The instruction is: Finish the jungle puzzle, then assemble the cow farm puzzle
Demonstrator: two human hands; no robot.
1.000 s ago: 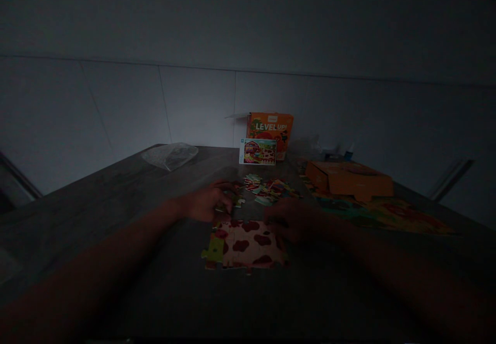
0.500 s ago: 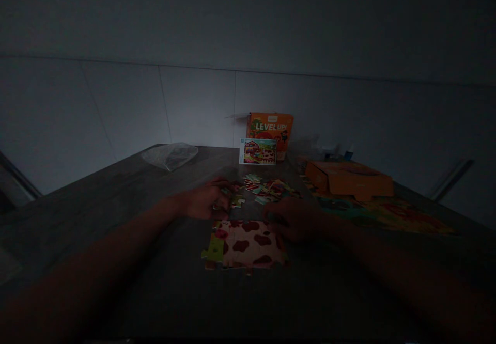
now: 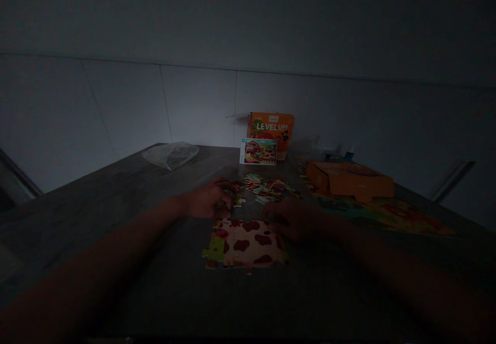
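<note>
A partly joined jigsaw puzzle [image 3: 248, 243] lies flat on the table, showing a pink cow with dark red patches and a green strip at its left. Beyond its upper left corner, my left hand [image 3: 209, 199] has its fingers curled together; what is between them is hidden. A loose puzzle piece [image 3: 239, 201] lies right beside those fingertips. My right hand [image 3: 292, 219] is at the puzzle's upper right corner, closed with bent fingers and covering that corner. The dim light hides what it grips. Past both hands spreads a heap of loose puzzle pieces [image 3: 271, 189].
A picture card [image 3: 259, 152] leans against an orange box [image 3: 289, 124] near the wall. Clear plastic wrap [image 3: 170, 155] lies back left. At right, an orange open carton [image 3: 360, 178] stands on a colourful printed sheet [image 3: 403, 217]. A small blue-capped bottle [image 3: 349, 154] is behind it.
My left hand's fingers have shifted slightly, and less of the green-and-white piece colour shows among them. My right hand and the joined puzzle stay in place.
</note>
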